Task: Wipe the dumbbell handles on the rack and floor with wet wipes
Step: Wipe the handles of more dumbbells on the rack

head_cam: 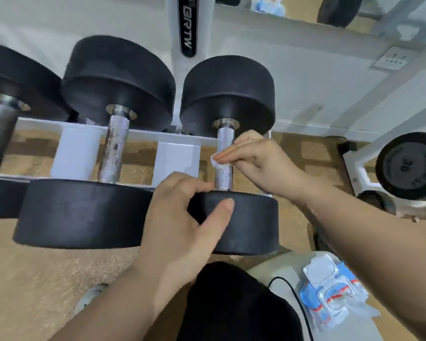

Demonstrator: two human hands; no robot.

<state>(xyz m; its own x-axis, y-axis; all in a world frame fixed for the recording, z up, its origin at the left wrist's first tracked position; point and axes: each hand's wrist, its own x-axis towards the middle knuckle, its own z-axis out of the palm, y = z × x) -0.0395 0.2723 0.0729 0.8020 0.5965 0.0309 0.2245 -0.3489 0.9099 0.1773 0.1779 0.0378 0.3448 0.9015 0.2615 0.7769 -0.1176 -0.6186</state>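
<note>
Dumbbell handle (223, 179) | right hand (256, 163) fingers pinch wipe (215, 164) on it | left hand (180, 217) fingers grip weight head (252, 225)

Grips the near head of the dumbbell (252, 226) with the left hand (182, 217): thumb laid flat on the rim, fingers curled over the inner edge. Holds the left forearm (121, 299) bare, entering from lower left, wrist about straight. Pinches a wipe (215, 164) against the handle (223, 141) with the right hand (253, 163), fingers stretched leftward, knuckles up. Holds the right forearm (367, 242) bare, entering from lower right.
</note>
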